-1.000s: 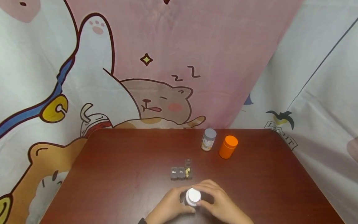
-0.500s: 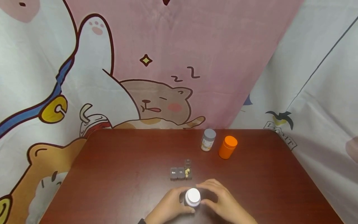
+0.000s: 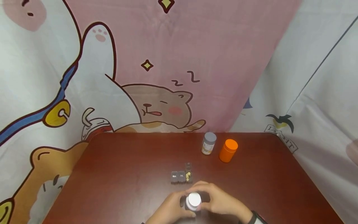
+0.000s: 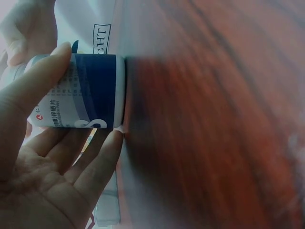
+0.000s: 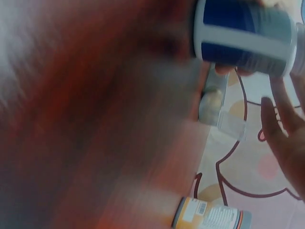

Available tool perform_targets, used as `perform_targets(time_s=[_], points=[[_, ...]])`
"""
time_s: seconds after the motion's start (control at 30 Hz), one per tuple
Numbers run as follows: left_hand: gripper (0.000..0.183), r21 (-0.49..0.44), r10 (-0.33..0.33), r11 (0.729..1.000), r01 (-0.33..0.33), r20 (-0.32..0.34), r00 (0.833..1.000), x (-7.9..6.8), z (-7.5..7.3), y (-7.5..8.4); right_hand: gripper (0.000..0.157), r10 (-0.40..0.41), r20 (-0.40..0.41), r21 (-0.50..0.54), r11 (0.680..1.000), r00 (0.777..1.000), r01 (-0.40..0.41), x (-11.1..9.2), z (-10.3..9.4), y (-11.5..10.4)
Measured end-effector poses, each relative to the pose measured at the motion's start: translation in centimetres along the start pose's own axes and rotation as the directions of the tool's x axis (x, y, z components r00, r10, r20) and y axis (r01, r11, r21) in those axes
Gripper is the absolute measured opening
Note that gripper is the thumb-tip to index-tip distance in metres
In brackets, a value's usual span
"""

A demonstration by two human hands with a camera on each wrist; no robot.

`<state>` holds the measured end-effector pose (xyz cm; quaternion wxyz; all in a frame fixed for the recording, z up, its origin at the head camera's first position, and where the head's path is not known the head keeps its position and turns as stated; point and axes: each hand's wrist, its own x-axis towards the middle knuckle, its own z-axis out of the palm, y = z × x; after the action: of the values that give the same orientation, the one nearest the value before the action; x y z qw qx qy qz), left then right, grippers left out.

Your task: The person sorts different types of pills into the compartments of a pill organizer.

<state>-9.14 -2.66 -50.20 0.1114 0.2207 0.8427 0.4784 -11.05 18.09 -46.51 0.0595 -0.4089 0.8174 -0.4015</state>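
Observation:
A white pill bottle (image 3: 191, 207) with a blue-and-white label (image 4: 101, 90) stands upright on the table near its front side. Thumb and fingers of my left hand (image 3: 172, 206) curl round the bottle's body. Around its white cap (image 3: 194, 199), my right hand (image 3: 219, 199) pinches with thumb and fingers. Just beyond the hands lies a small dark pill organizer (image 3: 178, 177) marked with weekdays. Its right compartment has the lid up, and pale yellow tablets (image 3: 188, 176) lie inside.
Toward the back right of the brown table (image 3: 134, 158) stand a grey-lidded supplement bottle (image 3: 208, 143) and an orange bottle (image 3: 228, 151). A cartoon-printed cloth (image 3: 223, 62) hangs behind the table and along its sides.
My right hand loosened and drew slightly off the cap half a second ago, and now its fingers are back around it. The left hand keeps holding the bottle. The head view has tilted slightly.

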Motion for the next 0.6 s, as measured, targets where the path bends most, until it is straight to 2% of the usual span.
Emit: perform_targets(time_s=[0.1,0.23,0.3,0.47,0.57,0.6], points=[[0.065,0.001,0.011,1.000,-0.011,0.001,1.000,0.0,0.1,0.1,0.046,0.018,-0.063,-0.041,0.999,0.998,-0.020,-0.4,0.7,-0.4],[0.062,0.004,0.025,1.000,-0.025,0.002,1.000,0.0,0.0,0.1,0.043,-0.010,-0.191,-0.205,0.978,0.982,-0.030,-0.6,1.6,-1.2],[0.061,-0.007,0.025,1.000,-0.025,0.005,1.000,-0.1,0.0,0.1,0.041,-0.021,-0.269,-0.315,0.947,0.963,-0.067,-0.7,2.0,-1.6],[0.059,-0.031,0.025,0.999,-0.025,0.007,1.000,-0.2,-0.1,0.2,0.041,-0.043,-0.422,-0.514,0.834,0.906,-0.200,-0.8,2.9,-2.6],[0.056,-0.031,0.026,0.999,-0.026,0.001,1.000,-0.2,-0.1,0.2,0.043,-0.084,-0.455,-0.564,0.798,0.887,-0.213,-0.8,3.2,-2.7],[0.056,-0.031,0.027,0.999,-0.027,-0.001,1.000,-0.3,-0.1,0.2,0.044,-0.081,-0.458,-0.558,0.801,0.885,-0.216,-0.9,3.3,-2.7]])
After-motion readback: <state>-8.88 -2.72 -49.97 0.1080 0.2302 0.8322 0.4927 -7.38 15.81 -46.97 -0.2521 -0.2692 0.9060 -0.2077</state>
